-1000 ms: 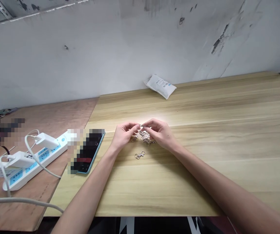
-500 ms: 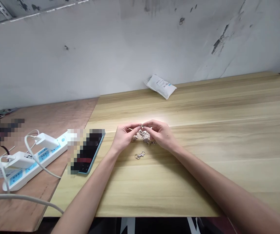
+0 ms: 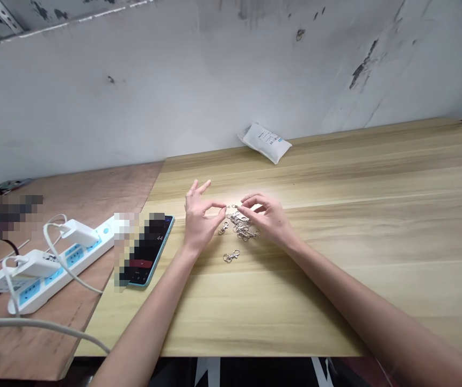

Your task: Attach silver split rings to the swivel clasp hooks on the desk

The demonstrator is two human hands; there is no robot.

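Clasps [image 3: 244,232] are heaped on the bench [image 3: 336,258], at about five o'clock from the fingertips, with a lone clasp [image 3: 231,257] set apart at six. By the left hand [image 3: 199,224] a tiny metal bit [image 3: 228,207] seems to be clamped between thumb and index finger, the other fingers being raised and spread; by the right hand [image 3: 270,217] a small loop [image 3: 235,206] is pinched likewise. Whether bit and loop are joined cannot be told. Such metal is judged light, stiff, slick and hardly fragile, best taken by the rim of a ring, where hooks are less easily snagged.
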